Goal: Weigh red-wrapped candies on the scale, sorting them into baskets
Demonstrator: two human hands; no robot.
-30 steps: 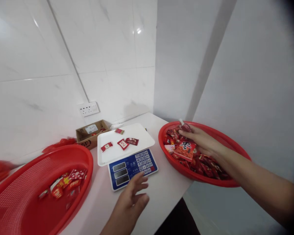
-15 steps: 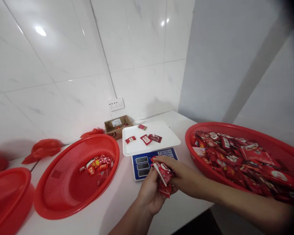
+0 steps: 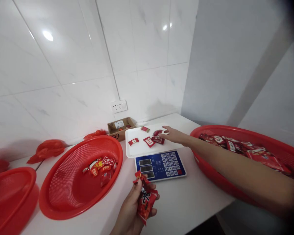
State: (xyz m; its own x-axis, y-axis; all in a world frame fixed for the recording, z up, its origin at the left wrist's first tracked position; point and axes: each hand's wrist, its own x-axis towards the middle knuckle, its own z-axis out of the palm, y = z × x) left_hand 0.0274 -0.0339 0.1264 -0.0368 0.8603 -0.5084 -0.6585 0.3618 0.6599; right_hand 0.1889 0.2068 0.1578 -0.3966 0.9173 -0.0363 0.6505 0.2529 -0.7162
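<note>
My left hand (image 3: pixel 131 209) is closed around red snack packets (image 3: pixel 147 200) in front of the scale; the top one has black and white lettering. Over the white weighing tray (image 3: pixel 133 151) reaches my right hand (image 3: pixel 170 134), its fingers apart. Just beside its fingertips, a dark red packet (image 3: pixel 157 133) rests on another dark red packet (image 3: pixel 158 140). Also on the tray lie a red-and-white packet (image 3: pixel 149 141), a small red packet (image 3: pixel 133 141) and a red-and-gold one (image 3: pixel 145 129). The blue scale panel (image 3: pixel 159 168) has its keys and displays showing; the digits are too blurred to read.
A red basket (image 3: pixel 80 174) on the left holds several packets (image 3: pixel 106 168). Another red basket (image 3: pixel 5 199) stands at the far left. On the right, a large red basket (image 3: pixel 237 129) is full of packets, partly behind my right arm. A cardboard box (image 3: pixel 121 133) sits by the wall.
My right hand has left the packets in my left hand and moved up to the weighing tray. One more packet lies there. The view has shifted slightly.
</note>
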